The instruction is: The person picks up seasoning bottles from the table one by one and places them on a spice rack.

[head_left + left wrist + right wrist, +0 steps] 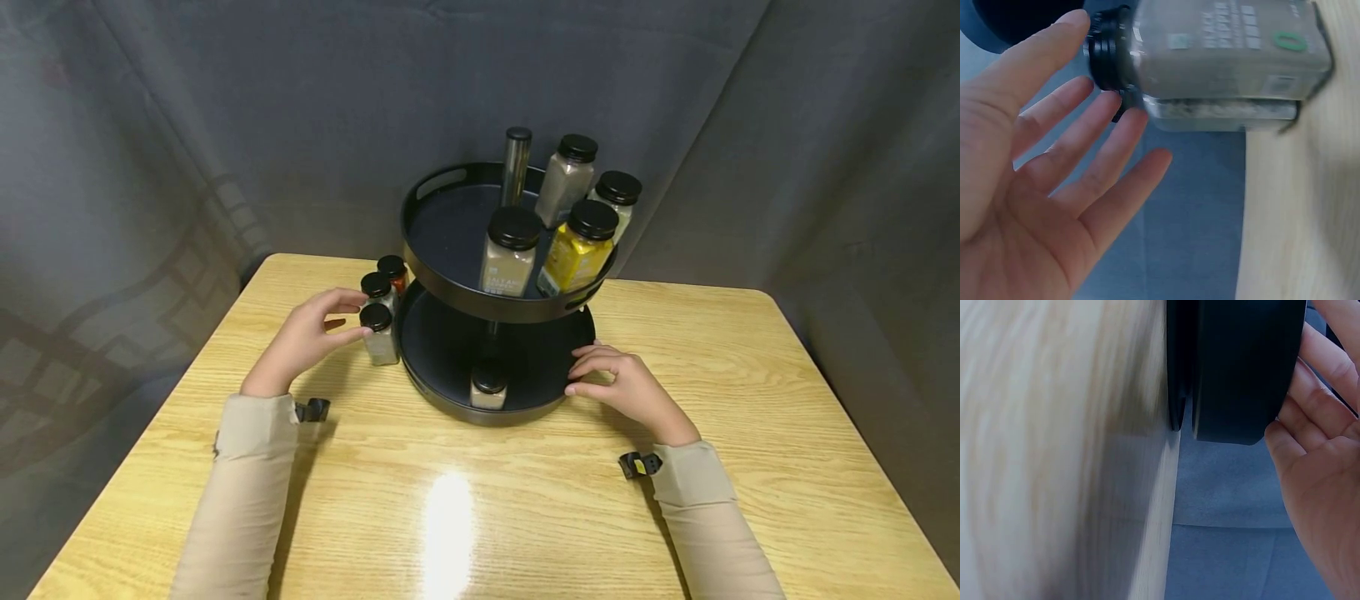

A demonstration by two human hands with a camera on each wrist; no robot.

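Note:
My left hand (303, 340) reaches to the front jar (382, 346) left of a black two-tier turntable (457, 408). In the left wrist view this clear, black-lidded jar of grey powder reads "BLACK PEPPER" (1229, 31). The thumb and spread fingers lie right at its lid, not curled round it. Behind it stand a second jar (377, 287) and one with red contents (393, 271). At the lower tier's right rim, my right hand (630, 387) rests its relaxed fingers against the dark side wall (1241, 369).
On the upper tier (450, 242) stand a beige jar (506, 267), a yellow one (576, 257) and two more behind, beside a metal post (515, 171). A small jar (488, 396) sits at the lower tier's front. Grey curtains surround the wooden table (360, 500).

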